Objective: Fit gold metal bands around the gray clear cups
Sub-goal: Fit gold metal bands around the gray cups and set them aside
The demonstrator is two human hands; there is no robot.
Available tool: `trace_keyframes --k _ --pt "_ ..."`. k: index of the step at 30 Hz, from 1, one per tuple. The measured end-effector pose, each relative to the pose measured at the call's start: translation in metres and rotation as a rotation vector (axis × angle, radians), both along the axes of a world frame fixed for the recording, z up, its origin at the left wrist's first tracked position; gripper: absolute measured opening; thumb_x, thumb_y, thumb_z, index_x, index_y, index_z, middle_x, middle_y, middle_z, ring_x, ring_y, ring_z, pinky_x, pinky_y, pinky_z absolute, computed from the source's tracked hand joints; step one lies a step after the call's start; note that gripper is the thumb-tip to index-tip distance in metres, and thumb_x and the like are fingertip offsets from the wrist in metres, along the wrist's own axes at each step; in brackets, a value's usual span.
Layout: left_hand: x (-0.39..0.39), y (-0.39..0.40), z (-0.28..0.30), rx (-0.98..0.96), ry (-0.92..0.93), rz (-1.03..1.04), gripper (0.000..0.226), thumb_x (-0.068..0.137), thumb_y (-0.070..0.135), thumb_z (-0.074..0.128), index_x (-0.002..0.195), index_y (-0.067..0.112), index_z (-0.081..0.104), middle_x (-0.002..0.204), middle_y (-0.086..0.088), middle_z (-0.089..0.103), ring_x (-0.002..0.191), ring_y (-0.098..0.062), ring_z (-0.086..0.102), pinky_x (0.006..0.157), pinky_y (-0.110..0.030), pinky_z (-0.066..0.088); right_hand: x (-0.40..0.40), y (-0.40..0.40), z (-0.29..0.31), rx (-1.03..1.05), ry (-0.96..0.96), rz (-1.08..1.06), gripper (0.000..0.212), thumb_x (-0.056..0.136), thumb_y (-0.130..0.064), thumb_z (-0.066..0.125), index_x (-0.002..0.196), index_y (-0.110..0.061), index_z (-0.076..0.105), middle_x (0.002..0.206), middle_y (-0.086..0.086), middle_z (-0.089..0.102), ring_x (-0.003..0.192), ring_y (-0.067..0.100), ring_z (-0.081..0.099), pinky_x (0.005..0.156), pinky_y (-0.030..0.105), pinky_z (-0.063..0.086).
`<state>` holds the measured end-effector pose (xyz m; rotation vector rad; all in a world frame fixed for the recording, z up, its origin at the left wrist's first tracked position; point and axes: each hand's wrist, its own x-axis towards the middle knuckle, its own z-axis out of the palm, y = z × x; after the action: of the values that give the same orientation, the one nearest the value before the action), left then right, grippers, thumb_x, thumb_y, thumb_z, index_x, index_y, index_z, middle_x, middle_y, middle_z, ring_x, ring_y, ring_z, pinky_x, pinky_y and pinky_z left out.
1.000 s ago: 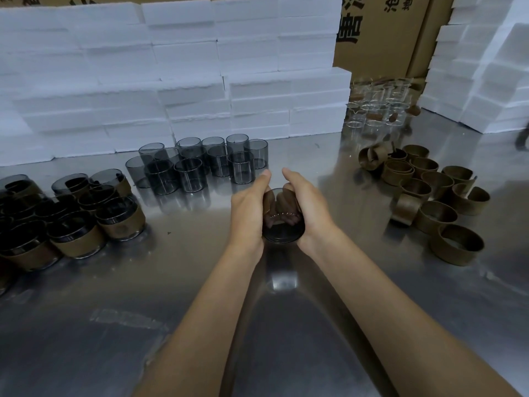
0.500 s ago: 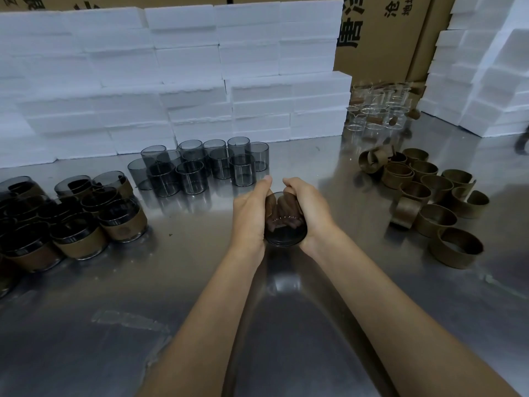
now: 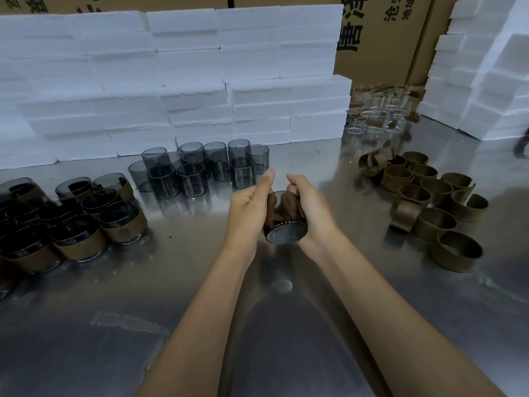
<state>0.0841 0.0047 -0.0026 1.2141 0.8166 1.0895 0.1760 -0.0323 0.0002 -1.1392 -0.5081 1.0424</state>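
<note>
Both hands hold one gray clear cup (image 3: 284, 232) tilted on its side above the steel table, its base turned toward me. My left hand (image 3: 249, 212) grips its left side with the thumb stretched forward. My right hand (image 3: 312, 209) curls round its right side. A gold band (image 3: 282, 206) shows through the glass between my fingers, around the cup's far part. Several bare gray cups (image 3: 200, 167) stand behind my hands. Loose gold bands (image 3: 429, 202) lie in a heap to the right. Banded cups (image 3: 80, 224) are grouped at the left.
White foam blocks (image 3: 186, 81) are stacked along the back and at the far right (image 3: 486, 81). Clear glass cups (image 3: 378, 113) stand at the back right, before cardboard boxes (image 3: 386, 38). The steel table (image 3: 171, 296) lies in front of me.
The cup in my hands has tipped further, so its base now faces me. Both hands stay on it at about the same place.
</note>
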Motion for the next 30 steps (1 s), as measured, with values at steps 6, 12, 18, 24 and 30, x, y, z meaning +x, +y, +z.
trace_keyframes --k 6,12,18,24,30 --pt "-0.009 0.003 0.004 0.367 0.123 0.073 0.072 0.093 0.059 0.054 0.068 -0.009 0.057 0.059 -0.005 0.056 0.060 -0.006 0.051 0.061 -0.016 0.041 0.003 -0.006 -0.001 -0.077 0.248 0.348 0.045 0.098 -0.047 0.051 0.099 -0.009 0.073 0.093 0.016 0.072 0.084 0.030 0.072 0.078 0.046 0.060" --pt "-0.018 0.007 0.005 0.222 0.135 0.051 0.051 0.107 0.043 0.044 0.082 0.016 0.079 0.093 0.004 0.078 0.088 -0.007 0.065 0.079 -0.021 0.046 0.012 -0.003 -0.004 -0.035 0.166 0.311 0.050 0.099 -0.041 0.044 0.091 -0.002 0.074 0.080 0.022 0.070 0.065 0.033 0.068 0.057 0.033 0.058" --pt "-0.024 0.002 0.009 0.238 0.141 -0.005 0.025 0.094 0.010 0.055 0.102 0.022 0.076 0.107 0.003 0.074 0.097 -0.006 0.063 0.085 -0.028 0.047 0.020 -0.006 -0.001 -0.010 0.162 0.259 0.050 0.099 -0.042 0.046 0.093 -0.001 0.074 0.082 0.022 0.071 0.065 0.032 0.069 0.060 0.034 0.059" --pt "-0.010 -0.009 0.000 0.490 0.351 -0.103 0.058 0.075 0.013 0.080 0.122 0.039 0.059 0.128 0.005 0.049 0.111 -0.001 0.052 0.094 -0.024 0.049 0.021 -0.004 0.004 0.027 0.312 0.131 0.063 0.106 -0.051 0.034 0.128 0.002 0.060 0.114 0.025 0.070 0.105 0.036 0.068 0.083 0.046 0.058" --pt "-0.004 -0.002 -0.012 0.423 0.267 -0.047 0.071 0.072 0.008 0.089 0.127 0.037 0.054 0.123 0.002 0.056 0.108 0.002 0.057 0.081 -0.012 0.049 0.024 -0.005 0.005 0.079 0.330 0.168 0.060 0.108 -0.045 0.030 0.129 0.005 0.057 0.128 0.029 0.064 0.116 0.042 0.063 0.103 0.055 0.050"
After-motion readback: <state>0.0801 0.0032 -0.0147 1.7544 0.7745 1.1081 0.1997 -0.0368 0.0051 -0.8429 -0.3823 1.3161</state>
